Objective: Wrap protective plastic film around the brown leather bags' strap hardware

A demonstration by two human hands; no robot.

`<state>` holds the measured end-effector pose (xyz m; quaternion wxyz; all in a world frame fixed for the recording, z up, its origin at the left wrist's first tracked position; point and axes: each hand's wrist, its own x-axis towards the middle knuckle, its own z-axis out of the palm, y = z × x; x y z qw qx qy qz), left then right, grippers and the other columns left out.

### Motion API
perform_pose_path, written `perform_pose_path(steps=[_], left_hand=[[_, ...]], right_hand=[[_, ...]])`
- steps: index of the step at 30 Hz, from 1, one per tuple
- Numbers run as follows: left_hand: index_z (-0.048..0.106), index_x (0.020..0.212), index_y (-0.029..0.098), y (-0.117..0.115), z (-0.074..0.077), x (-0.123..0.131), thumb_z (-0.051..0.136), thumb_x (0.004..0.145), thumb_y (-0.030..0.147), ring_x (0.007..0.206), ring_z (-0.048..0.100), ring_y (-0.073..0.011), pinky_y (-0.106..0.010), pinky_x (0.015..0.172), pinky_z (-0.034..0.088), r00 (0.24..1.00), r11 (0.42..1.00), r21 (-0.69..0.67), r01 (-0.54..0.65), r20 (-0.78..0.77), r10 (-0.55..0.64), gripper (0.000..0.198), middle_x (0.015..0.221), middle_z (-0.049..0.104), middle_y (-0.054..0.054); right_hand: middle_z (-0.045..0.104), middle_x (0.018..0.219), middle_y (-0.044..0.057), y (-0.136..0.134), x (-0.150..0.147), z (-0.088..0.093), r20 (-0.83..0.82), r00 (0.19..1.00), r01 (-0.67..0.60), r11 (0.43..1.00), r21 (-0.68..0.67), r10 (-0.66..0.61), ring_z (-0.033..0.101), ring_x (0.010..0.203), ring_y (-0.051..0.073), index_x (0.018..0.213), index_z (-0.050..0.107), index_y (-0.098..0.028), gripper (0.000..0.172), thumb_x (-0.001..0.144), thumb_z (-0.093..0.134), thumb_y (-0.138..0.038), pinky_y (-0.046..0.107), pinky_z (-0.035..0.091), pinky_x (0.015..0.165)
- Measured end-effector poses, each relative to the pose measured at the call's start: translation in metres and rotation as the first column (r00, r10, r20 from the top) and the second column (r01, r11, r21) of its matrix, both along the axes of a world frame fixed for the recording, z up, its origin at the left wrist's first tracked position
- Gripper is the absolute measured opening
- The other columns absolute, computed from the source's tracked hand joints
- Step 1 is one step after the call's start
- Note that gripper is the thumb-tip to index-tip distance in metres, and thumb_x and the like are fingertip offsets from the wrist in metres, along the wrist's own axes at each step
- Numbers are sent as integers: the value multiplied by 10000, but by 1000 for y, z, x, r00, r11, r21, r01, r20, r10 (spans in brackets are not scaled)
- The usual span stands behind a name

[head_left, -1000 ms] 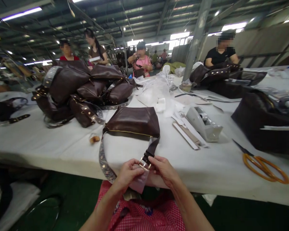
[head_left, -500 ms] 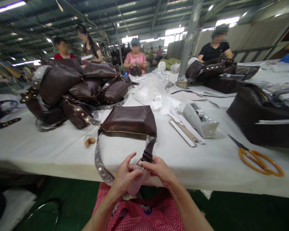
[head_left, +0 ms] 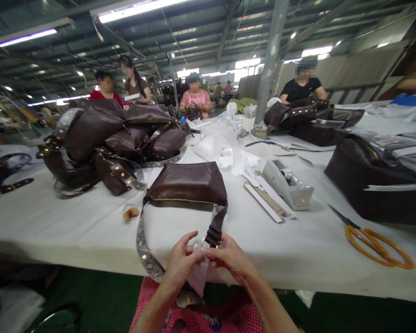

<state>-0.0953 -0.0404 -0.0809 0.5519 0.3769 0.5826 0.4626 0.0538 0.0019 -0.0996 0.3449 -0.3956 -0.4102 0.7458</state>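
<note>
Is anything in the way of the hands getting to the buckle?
No, nothing visible. The right hand is at the buckle; the left hand is close by, with thin plastic hanging below.

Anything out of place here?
One white scrap shows below the table front edge, against the green floor, apart from the strips on top; hanging or fallen, unclear. Nearest brown bag: no obvious damage.

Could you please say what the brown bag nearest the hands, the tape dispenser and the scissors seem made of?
The brown bag: leather or imitation leather, given its smooth sheen and creases; I cannot tell which.
The tape dispenser: probably grey moulded plastic, from its rounded, slightly glossy shell.
The scissors: apparently dark metal at the pointed end; the orange part looks smooth, perhaps plastic.
</note>
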Motion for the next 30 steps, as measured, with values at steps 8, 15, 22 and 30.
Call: perform_pose_path(steps=[8, 15, 22, 30], left_hand=[[647, 974, 128, -11, -2, -11, 771, 598, 490, 708, 594, -159, -243, 651, 431, 996, 999, -25, -47, 77, 48, 536, 794, 683, -43], [667, 652, 134, -12, -11, -17, 753, 599, 452, 584, 488, -124, -225, 563, 361, 998, 999, -21, -45, 36, 46, 333, 609, 608, 3], [686, 673, 151, -13, 2, -22, 711, 639, 309, 621, 538, -142, -234, 611, 405, 993, 998, 55, 4, -120, 3, 163, 639, 656, -11], [655, 629, 161, -13, 6, -23, 708, 644, 320, 612, 526, -141, -225, 589, 406, 980, 999, 18, 27, -195, -23, 169, 615, 629, -3]], right_hand=[[604, 688, -30, 0, -7, 10, 1, 994, 110, 992, 66, -111, 535, 577, 112, 888, 557, -166, 397, 560, 768, -243, 208, 414, 459], [624, 700, -7, 3, 1, 10, 4, 998, 56, 998, 22, -56, 564, 616, 127, 881, 606, -158, 447, 603, 796, -452, 240, 476, 532], [677, 764, 18, 12, 6, 22, -1, 993, 116, 991, -61, -117, 624, 678, 163, 842, 611, -167, 445, 556, 830, -429, 301, 532, 631], [647, 653, -8, 18, 17, 20, -35, 998, 45, 999, -15, -45, 543, 539, 104, 842, 597, -156, 399, 597, 821, -378, 212, 419, 491]])
